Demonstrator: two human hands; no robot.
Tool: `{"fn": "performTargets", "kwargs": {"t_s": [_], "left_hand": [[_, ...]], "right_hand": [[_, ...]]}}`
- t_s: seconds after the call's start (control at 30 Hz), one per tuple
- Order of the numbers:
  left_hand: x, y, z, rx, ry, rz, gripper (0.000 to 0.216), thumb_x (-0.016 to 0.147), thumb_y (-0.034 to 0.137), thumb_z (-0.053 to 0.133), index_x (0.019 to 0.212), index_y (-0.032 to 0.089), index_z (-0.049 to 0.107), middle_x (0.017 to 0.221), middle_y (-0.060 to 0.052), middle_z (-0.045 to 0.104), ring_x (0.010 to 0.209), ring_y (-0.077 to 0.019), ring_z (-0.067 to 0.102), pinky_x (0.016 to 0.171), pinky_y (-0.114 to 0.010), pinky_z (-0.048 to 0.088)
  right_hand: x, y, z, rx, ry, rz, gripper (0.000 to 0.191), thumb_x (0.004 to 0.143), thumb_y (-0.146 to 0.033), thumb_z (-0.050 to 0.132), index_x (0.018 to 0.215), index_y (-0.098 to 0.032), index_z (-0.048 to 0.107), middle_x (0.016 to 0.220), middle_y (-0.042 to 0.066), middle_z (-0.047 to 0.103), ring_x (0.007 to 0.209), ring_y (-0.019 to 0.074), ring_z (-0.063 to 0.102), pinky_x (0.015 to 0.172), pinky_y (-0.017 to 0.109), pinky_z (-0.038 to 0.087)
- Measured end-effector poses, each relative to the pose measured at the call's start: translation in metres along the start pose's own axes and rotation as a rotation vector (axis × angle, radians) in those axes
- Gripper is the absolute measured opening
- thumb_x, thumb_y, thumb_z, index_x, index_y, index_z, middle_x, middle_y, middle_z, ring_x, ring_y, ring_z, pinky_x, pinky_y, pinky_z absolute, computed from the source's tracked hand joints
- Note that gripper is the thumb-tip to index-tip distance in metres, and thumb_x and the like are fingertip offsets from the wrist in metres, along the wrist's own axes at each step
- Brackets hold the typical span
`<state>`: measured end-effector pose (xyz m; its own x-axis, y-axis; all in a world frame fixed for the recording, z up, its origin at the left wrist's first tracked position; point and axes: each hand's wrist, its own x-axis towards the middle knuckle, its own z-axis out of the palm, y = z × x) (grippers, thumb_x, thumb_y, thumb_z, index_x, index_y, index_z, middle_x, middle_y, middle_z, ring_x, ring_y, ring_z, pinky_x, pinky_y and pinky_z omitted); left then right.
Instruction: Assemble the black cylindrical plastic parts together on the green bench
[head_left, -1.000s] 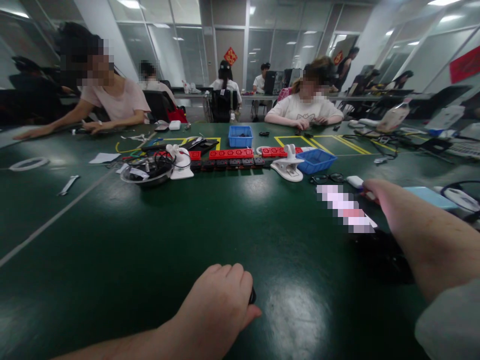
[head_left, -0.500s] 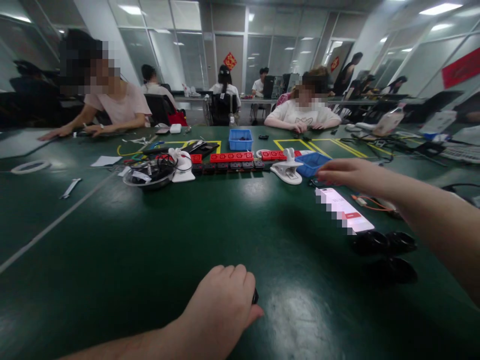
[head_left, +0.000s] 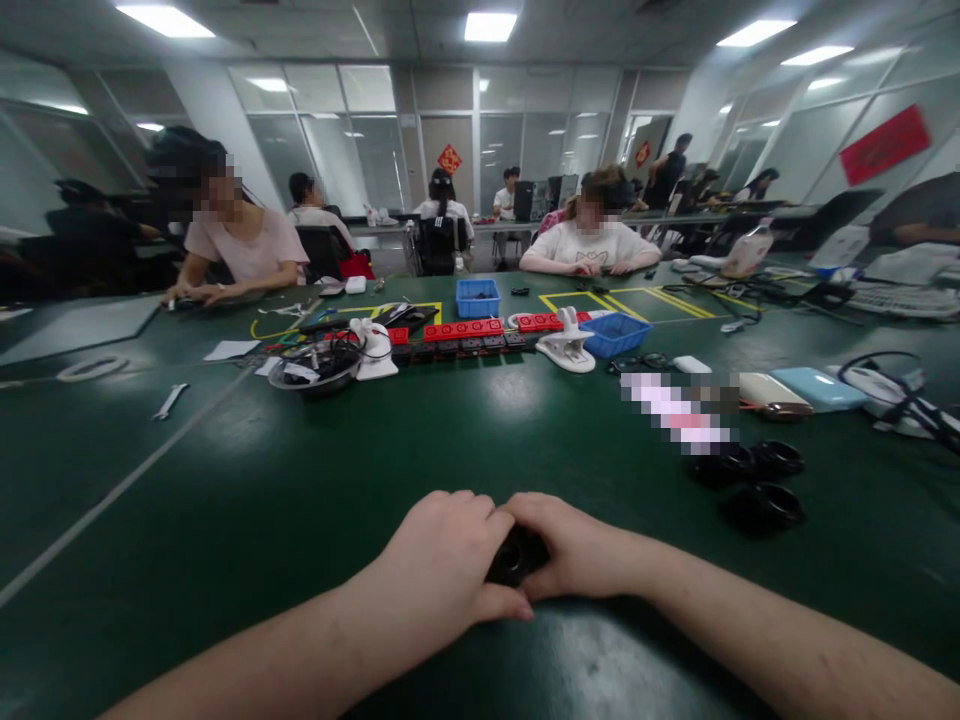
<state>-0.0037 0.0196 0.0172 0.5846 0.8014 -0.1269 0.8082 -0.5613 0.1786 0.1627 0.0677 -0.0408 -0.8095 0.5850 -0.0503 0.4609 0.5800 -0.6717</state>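
Observation:
A small dark round part (head_left: pixel 514 562) with a ring-like centre is between my two hands, just above or on the green table (head_left: pixel 360 470). My left hand (head_left: pixel 454 550) is closed around its left side, thumb low and fingers over the top. From the right, my right hand (head_left: pixel 574 550) grips the same part with curled fingers and thumb. The hands cover most of it, so its kind is unclear. Farther right lie several black cup-shaped parts (head_left: pixel 766 507), beside a phone (head_left: pixel 671 412) blurred by pixelation.
A metal bowl of cables (head_left: pixel 319 370) stands left of a white clip stand (head_left: pixel 371 350). Red blocks (head_left: pixel 463 330) form a row near another white clip (head_left: pixel 566 345) and a blue bin (head_left: pixel 616 333). A wrench (head_left: pixel 171 400) lies left. Two people sit across the table.
My right hand has come from over the phone area down to the left, and now grips the dark part with my left hand. The view has tilted up slightly.

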Motion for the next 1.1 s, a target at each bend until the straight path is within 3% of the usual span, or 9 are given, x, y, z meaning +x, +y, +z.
{"fn": "performTargets", "kwargs": {"t_s": [0.13,0.27,0.5,0.67,0.77,0.83,0.93,1.1], "left_hand": [[-0.006,-0.006,-0.004,-0.112,-0.039,0.199,0.038,0.074,0.018,0.068,0.11,0.024,0.056,0.109,-0.003,0.059,0.098,-0.0206,0.054,0.083,-0.032,0.043],[-0.004,-0.004,-0.004,-0.108,-0.065,0.161,0.031,0.078,0.008,0.06,0.105,0.023,0.059,0.102,-0.003,0.06,0.092,-0.0182,0.056,0.079,-0.029,0.044],[0.01,0.012,0.012,0.087,-0.094,-0.092,0.034,0.068,0.032,0.072,0.092,0.01,0.062,0.088,-0.01,0.061,0.082,-0.0262,0.059,0.071,-0.036,0.047],[0.011,0.014,0.025,0.134,0.082,-0.178,0.044,0.068,0.05,0.067,0.083,0.01,0.062,0.077,-0.009,0.061,0.074,-0.0267,0.058,0.068,-0.039,0.047],[0.009,0.009,0.021,0.08,0.14,-0.113,0.053,0.061,0.058,0.068,0.085,0.011,0.062,0.082,-0.008,0.06,0.079,-0.0267,0.056,0.074,-0.042,0.045],[0.006,0.004,0.013,-0.016,0.15,0.023,0.043,0.067,0.048,0.069,0.093,0.015,0.061,0.091,-0.005,0.06,0.087,-0.0238,0.054,0.081,-0.039,0.042],[0.001,-0.004,-0.001,-0.155,0.074,0.195,0.024,0.078,0.018,0.063,0.101,0.023,0.059,0.103,0.0,0.059,0.098,-0.0172,0.051,0.089,-0.031,0.037],[-0.002,-0.01,-0.01,-0.234,-0.062,0.225,0.034,0.079,0.005,0.057,0.105,0.026,0.059,0.108,0.001,0.059,0.1,-0.0145,0.052,0.086,-0.025,0.039]], "right_hand": [[-0.001,0.008,0.005,-0.036,-0.021,-0.131,0.037,0.067,-0.036,0.07,0.097,-0.018,0.061,0.09,0.002,0.057,0.084,0.0169,0.05,0.076,0.03,0.037],[-0.003,0.012,0.006,-0.069,-0.008,-0.141,0.034,0.066,-0.04,0.07,0.09,-0.018,0.063,0.087,0.002,0.056,0.081,0.016,0.05,0.073,0.028,0.037],[-0.004,0.015,0.009,-0.091,0.018,-0.17,0.034,0.066,-0.04,0.069,0.091,-0.017,0.062,0.086,0.002,0.056,0.078,0.0152,0.049,0.072,0.028,0.037],[-0.005,0.016,0.01,-0.115,0.029,-0.167,0.034,0.069,-0.043,0.066,0.089,-0.016,0.061,0.08,0.002,0.053,0.073,0.0145,0.047,0.067,0.027,0.036],[-0.006,0.018,0.011,-0.11,0.042,-0.177,0.038,0.067,-0.042,0.068,0.096,-0.018,0.061,0.085,0.002,0.055,0.078,0.0159,0.049,0.07,0.028,0.037],[-0.006,0.019,0.012,-0.102,0.047,-0.191,0.039,0.068,-0.041,0.067,0.1,-0.019,0.06,0.089,0.003,0.056,0.081,0.0166,0.05,0.074,0.029,0.037],[-0.007,0.018,0.011,-0.102,0.042,-0.205,0.034,0.069,-0.041,0.067,0.095,-0.019,0.061,0.091,0.002,0.057,0.083,0.0164,0.05,0.075,0.029,0.036],[-0.007,0.014,0.008,-0.117,0.02,-0.18,0.032,0.069,-0.041,0.068,0.09,-0.018,0.062,0.086,0.002,0.055,0.08,0.0152,0.05,0.072,0.027,0.036]]}}
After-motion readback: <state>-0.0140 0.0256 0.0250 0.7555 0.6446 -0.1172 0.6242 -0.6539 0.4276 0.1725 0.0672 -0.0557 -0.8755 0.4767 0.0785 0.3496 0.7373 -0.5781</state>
